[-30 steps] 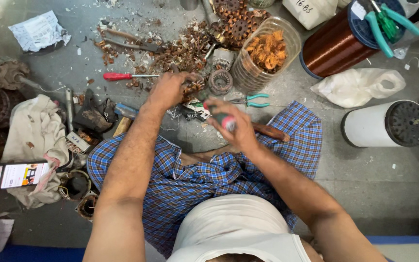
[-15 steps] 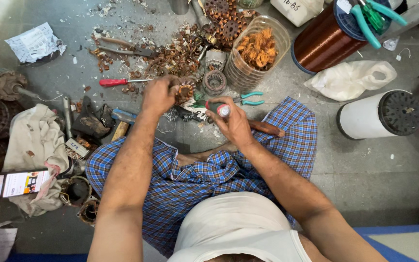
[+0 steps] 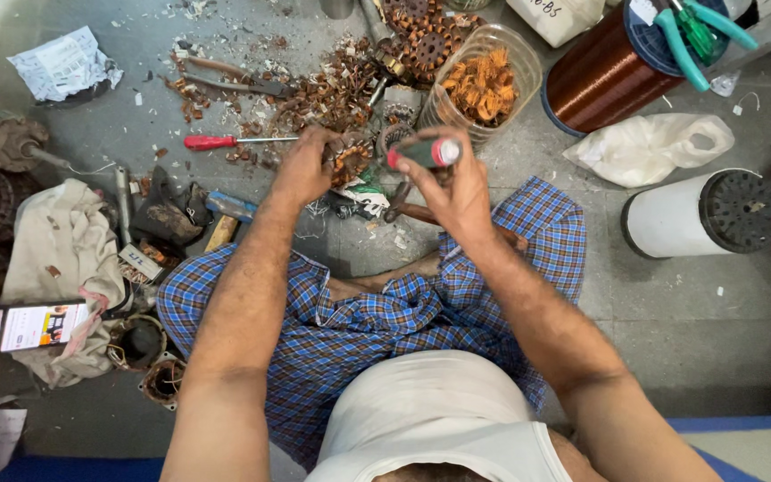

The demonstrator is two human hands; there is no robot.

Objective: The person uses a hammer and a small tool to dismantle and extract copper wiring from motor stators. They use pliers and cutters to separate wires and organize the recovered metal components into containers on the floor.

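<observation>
Here, the left hand (image 3: 303, 168) was closed around a copper-wound coil (image 3: 350, 161), held over the floor (image 3: 493, 268) just below the scrap pile (image 3: 327, 89). The right hand (image 3: 452, 187) gripped a red-tipped tool (image 3: 426, 153) just beside the coil, near the jar (image 3: 484, 80).

The right hand (image 3: 450, 183) now sits farther from the body than a second ago, raised over the floor beside the left hand (image 3: 303, 168). The red-and-grey tool handle (image 3: 424, 153) in its grasp, earlier held low and tilted near the knee, now lies roughly level, its pale end pointing right, just right of the copper-wound motor part (image 3: 350, 159). The left hand closes more tightly on that part. The gap between the two hands narrows, and both forearms reach farther out.
</observation>
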